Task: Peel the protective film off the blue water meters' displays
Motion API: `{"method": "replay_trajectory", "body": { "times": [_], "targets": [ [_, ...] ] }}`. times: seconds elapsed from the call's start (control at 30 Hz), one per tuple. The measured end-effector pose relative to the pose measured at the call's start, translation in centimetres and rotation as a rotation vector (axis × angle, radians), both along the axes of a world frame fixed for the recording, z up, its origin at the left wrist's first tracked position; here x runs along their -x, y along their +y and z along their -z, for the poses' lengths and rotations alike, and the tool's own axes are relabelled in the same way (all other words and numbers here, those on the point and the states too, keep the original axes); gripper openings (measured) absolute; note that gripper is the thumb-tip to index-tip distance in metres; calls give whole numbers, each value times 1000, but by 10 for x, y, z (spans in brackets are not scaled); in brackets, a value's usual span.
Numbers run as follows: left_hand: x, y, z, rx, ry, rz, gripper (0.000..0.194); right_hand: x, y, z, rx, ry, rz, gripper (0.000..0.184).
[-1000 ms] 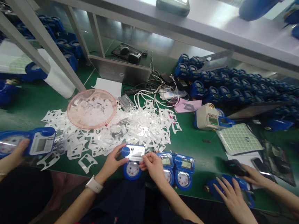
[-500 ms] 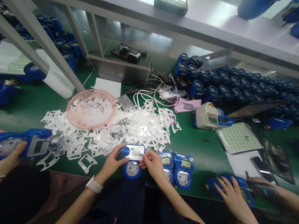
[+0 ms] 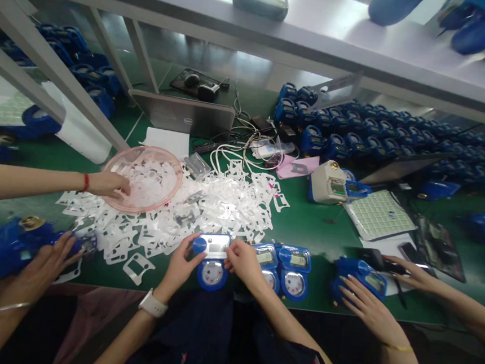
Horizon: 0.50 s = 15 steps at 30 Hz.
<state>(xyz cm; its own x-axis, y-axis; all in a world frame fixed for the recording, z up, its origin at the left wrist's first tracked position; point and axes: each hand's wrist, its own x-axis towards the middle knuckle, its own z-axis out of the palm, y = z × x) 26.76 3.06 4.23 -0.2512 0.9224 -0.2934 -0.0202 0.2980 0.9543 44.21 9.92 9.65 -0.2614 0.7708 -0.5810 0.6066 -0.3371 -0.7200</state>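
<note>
Holding 1 mtr (image 3: 212, 274), 2 mtrs (image 3: 295, 268) nearby

At my desk (image 3: 302, 226), six o'clock: one left hand (image 3: 181, 264) and one right hand (image 3: 244, 261), both mine; one blue meter (image 3: 211, 275). Five: two further meters (image 3: 294, 287). Nine: one pink dish (image 3: 176, 173). Three: one beige housing (image 3: 322, 183). Co-workers' hands (image 3: 108, 184): one at nine, one at eight, two at four.

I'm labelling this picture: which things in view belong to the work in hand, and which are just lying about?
Likely part of the work:
blue meter, held in the left hand, the right hand at its edge
white cut-out pieces, piled ahead of the hands
two blue meters beside the right hand

Probably just lying about:
laptop
pink sheet
white paper by the laptop
</note>
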Motion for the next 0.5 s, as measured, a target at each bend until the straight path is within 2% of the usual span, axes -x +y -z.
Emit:
{"method": "replay_trajectory", "body": {
  "times": [0.07, 0.13, 0.2, 0.27, 0.33, 0.4, 0.5],
  "targets": [
    [-3, 0, -1, -11, -9, 0, 52, 1, 7, -10, -107, -220, -180, 13],
    [-8, -2, 0, -21, -12, -32, 52, 1, 16, -20, -279, -478, -362, 11],
    [-15, -5, 1, 20, -35, -123, 60, -1, 28, -26, -477, -604, -491, 32],
    [-22, -9, 3, 134, -125, -224, 72, -5, 42, -23, -598, -519, -622, 59],
    [-27, -11, 5, 250, -268, -274, 78, -10, 55, -13, -574, -341, -741, 70],
    [-32, -12, 6, 286, -370, -297, 78, -13, 66, 0, -470, -183, -776, 65],
    [-32, -12, 6, 242, -398, -310, 72, -14, 77, 14, -368, 16, -692, 41]
  ]
}}
